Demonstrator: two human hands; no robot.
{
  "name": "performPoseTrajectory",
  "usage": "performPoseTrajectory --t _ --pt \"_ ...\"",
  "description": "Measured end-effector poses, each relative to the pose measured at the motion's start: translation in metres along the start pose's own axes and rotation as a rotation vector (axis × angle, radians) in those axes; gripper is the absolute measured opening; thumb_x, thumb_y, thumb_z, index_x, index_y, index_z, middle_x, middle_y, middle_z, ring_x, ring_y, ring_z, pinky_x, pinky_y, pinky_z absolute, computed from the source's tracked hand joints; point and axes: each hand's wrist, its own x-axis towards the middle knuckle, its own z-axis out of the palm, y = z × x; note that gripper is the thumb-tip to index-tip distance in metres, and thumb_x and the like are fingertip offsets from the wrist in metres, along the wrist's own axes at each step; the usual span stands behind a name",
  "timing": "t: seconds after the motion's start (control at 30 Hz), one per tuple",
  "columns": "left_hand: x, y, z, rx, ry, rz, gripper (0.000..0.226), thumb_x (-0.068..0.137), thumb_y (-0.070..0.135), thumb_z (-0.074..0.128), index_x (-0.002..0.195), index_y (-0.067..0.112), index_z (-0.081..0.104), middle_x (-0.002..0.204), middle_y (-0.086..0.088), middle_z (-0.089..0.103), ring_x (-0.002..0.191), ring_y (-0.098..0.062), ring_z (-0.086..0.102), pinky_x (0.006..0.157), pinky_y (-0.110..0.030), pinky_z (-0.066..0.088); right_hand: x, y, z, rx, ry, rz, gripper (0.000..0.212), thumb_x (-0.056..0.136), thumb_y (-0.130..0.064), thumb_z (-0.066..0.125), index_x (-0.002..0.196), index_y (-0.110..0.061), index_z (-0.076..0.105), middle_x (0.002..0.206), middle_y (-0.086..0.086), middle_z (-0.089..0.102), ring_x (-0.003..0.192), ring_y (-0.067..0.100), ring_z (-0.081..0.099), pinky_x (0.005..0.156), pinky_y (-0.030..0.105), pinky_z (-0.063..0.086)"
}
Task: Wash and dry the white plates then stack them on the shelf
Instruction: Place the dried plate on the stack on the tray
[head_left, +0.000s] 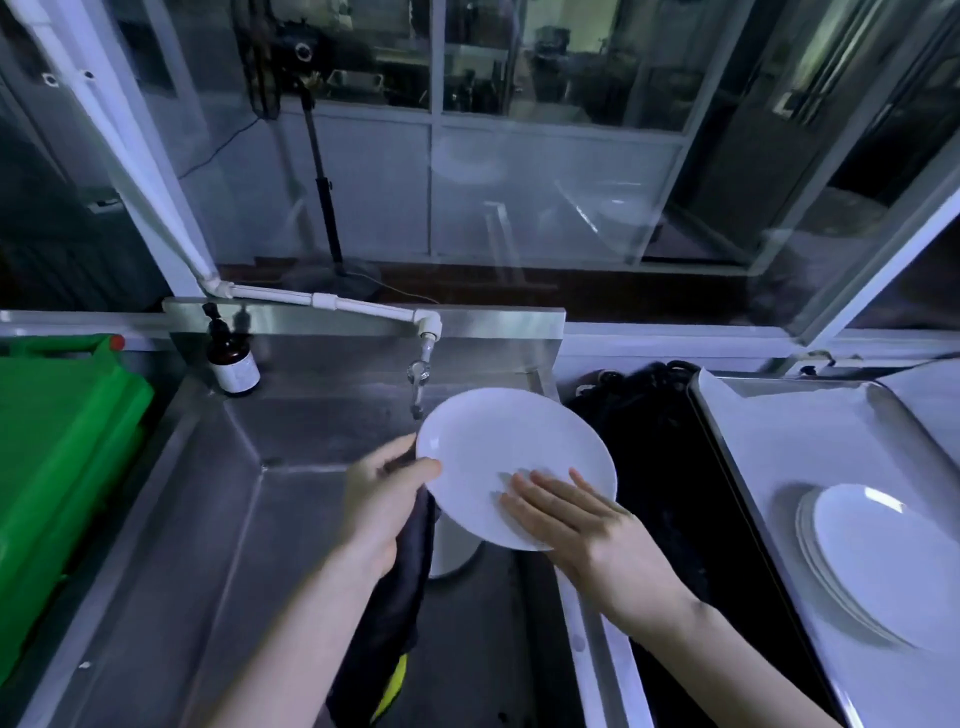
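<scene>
I hold a white plate (498, 447) tilted over the steel sink (249, 499), just below the tap (418, 379). My left hand (382, 512) grips its left rim, thumb on the face, and also holds a dark cloth (400, 608) that hangs down below the plate. My right hand (576, 519) lies flat on the plate's lower right face with straight fingers. Another white plate (452, 551) sits in the sink under the held one, mostly hidden. A stack of white plates (878, 566) rests on a metal tray (769, 447) at the right.
A brown pump bottle (232, 358) stands at the sink's back left corner. A green plastic crate (57, 452) fills the left side. A black mat or bin (675, 467) lies between sink and tray. Glass panes rise behind the counter.
</scene>
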Motion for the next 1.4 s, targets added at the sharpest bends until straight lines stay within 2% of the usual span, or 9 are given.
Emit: performPoseTrajectory --t 0.1,0.2,0.3,0.47,0.63,0.83,0.97,1.2,1.4 --pt "-0.006 -0.012 0.031 -0.01 0.007 0.002 0.042 0.076 -0.006 0.067 0.086 0.033 0.078 0.083 0.009 0.077 0.07 -0.002 0.067 0.059 -0.011 0.05 -0.027 0.022 -0.019 0.128 -0.032 0.22 0.064 0.082 -0.024 0.082 0.14 -0.019 0.057 0.15 -0.001 0.047 0.142 0.026 0.041 0.114 0.057 0.033" --pt "-0.014 -0.019 0.063 0.019 -0.016 0.011 0.046 0.075 0.0 0.071 0.084 0.044 0.077 0.087 0.016 0.075 0.074 0.005 0.067 0.066 -0.01 0.048 -0.07 0.054 -0.052 0.567 -0.001 0.629 0.082 0.078 -0.028 0.083 0.149 -0.031 0.041 0.158 -0.015 0.033 0.149 0.003 0.023 0.122 0.032 0.021" --pt "-0.023 -0.028 0.103 0.011 -0.109 -0.003 0.046 0.077 0.003 0.07 0.095 0.044 0.076 0.092 0.017 0.075 0.08 0.005 0.067 0.078 -0.019 0.048 -0.107 0.084 -0.076 1.013 0.179 0.952 0.074 0.082 -0.022 0.079 0.147 -0.03 0.046 0.143 -0.02 0.054 0.133 -0.005 0.046 0.108 0.019 0.04" --pt "-0.041 -0.05 0.184 0.024 -0.221 0.008 0.042 0.08 0.003 0.07 0.096 0.041 0.075 0.083 0.014 0.074 0.077 0.002 0.066 0.069 -0.009 0.049 -0.148 0.123 -0.082 0.908 0.547 1.327 0.024 0.088 -0.004 0.069 0.1 -0.023 0.078 0.08 0.003 0.075 0.066 0.012 0.068 0.064 0.024 0.057" --pt "-0.057 -0.084 0.262 0.101 -0.298 -0.003 0.04 0.08 0.004 0.074 0.1 0.038 0.066 0.083 0.009 0.074 0.076 0.005 0.066 0.064 -0.007 0.047 -0.21 0.166 -0.092 0.811 0.647 1.443 0.031 0.083 -0.006 0.068 0.09 -0.033 0.08 0.078 -0.001 0.074 0.061 0.016 0.067 0.077 0.044 0.057" --pt "-0.071 -0.128 0.339 0.241 -0.441 0.003 0.035 0.085 0.006 0.071 0.107 0.033 0.064 0.092 0.006 0.074 0.082 0.001 0.066 0.067 -0.007 0.047 -0.283 0.216 -0.091 0.713 0.673 1.546 0.046 0.08 -0.005 0.069 0.075 -0.051 0.075 0.074 -0.007 0.067 0.053 0.011 0.065 0.066 0.027 0.049" --pt "-0.074 -0.155 0.376 0.331 -0.478 -0.039 0.039 0.087 0.007 0.068 0.113 0.037 0.066 0.094 0.008 0.072 0.095 -0.003 0.065 0.079 -0.014 0.046 -0.322 0.246 -0.084 0.72 0.622 1.613 0.03 0.079 -0.004 0.067 0.081 -0.031 0.079 0.072 0.004 0.059 0.051 0.01 0.057 0.073 0.05 0.054" --pt "-0.075 -0.177 0.421 0.551 -0.588 0.009 0.066 0.083 0.002 0.059 0.093 0.068 0.062 0.084 -0.011 0.064 0.074 -0.007 0.053 0.08 -0.019 0.042 -0.358 0.285 -0.073 0.609 0.56 1.705 0.016 0.074 -0.011 0.063 0.067 -0.012 0.049 0.057 -0.007 0.037 0.064 0.019 0.042 0.058 0.033 0.019" --pt "-0.065 -0.198 0.44 0.655 -0.532 0.052 0.066 0.084 0.005 0.063 0.097 0.07 0.059 0.074 0.016 0.062 0.076 -0.004 0.056 0.07 -0.014 0.04 -0.37 0.302 -0.06 0.599 0.529 1.725 0.016 0.074 -0.006 0.063 0.067 -0.008 0.05 0.052 -0.006 0.034 0.062 0.02 0.037 0.058 0.032 0.021"
